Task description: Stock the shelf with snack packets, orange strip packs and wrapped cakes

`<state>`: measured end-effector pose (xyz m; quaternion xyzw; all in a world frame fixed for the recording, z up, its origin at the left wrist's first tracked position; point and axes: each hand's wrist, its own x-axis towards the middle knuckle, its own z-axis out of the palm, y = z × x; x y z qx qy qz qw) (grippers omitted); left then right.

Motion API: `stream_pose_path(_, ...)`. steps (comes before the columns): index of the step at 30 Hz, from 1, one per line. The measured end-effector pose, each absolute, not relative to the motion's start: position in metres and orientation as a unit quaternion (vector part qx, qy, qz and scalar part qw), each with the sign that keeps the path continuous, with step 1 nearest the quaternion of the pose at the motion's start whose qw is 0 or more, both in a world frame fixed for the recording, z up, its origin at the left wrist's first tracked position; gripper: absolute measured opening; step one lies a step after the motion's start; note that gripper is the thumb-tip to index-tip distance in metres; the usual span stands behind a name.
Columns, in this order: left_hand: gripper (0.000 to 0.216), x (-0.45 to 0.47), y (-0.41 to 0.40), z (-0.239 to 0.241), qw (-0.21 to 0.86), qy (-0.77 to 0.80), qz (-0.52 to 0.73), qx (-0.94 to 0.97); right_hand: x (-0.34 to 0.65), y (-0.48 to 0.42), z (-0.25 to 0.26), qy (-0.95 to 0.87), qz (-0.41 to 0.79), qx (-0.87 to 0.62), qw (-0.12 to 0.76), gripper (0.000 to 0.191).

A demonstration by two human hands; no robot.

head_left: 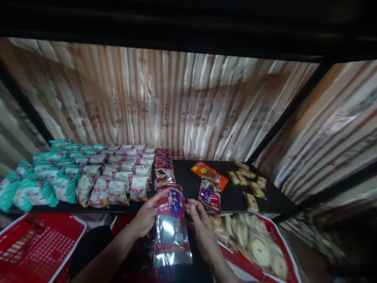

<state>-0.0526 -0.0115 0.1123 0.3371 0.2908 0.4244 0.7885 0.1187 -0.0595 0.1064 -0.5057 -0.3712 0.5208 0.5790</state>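
A tall red and purple snack bag point(172, 228) with a shiny clear lower half hangs upright in front of the shelf's front edge. My left hand point(146, 217) grips its left side, the index finger lying across the upper front. At the right edge of the bag, the curled fingers of my right hand point(202, 224) pinch it close to the top. Right behind it, a row of matching red packets point(164, 167) runs back along the shelf. Another red and purple bag point(209, 194) lies to the right, partly over an orange packet point(222, 180).
Teal bags point(66, 188) and white-and-red snack bags point(118, 190) fill the left of the black shelf point(184, 173). Several small yellow packs point(243, 177) lie at right. Below stand a red basket point(38, 247) and another holding round packaged biscuits point(260, 251). Striped curtain hangs behind.
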Motion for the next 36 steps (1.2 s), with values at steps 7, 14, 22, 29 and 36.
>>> stream_pose_path(7,0.072,-0.049,0.016,0.114,0.773,0.286,0.390,0.411,0.108,-0.022,0.090,-0.352,0.613,-0.433,0.559,0.036)
stream_pose_path(14,0.083,-0.042,0.038,0.108,0.771,0.274,0.519,0.247,0.110,0.017,0.101,-0.331,0.575,-0.461,0.589,0.045)
stream_pose_path(22,0.093,-0.019,0.067,0.115,0.718,0.315,0.542,0.302,0.113,0.065,0.094,-0.381,0.528,-0.500,0.571,0.046)
stream_pose_path(29,0.085,-0.012,0.077,0.101,0.662,0.400,0.564,0.289,0.118,0.084,0.079,-0.366,0.525,-0.527,0.560,0.057)
stream_pose_path(36,0.075,-0.009,0.062,0.075,0.613,0.445,0.532,0.378,0.125,0.103,0.081,-0.342,0.502,-0.526,0.595,0.079)
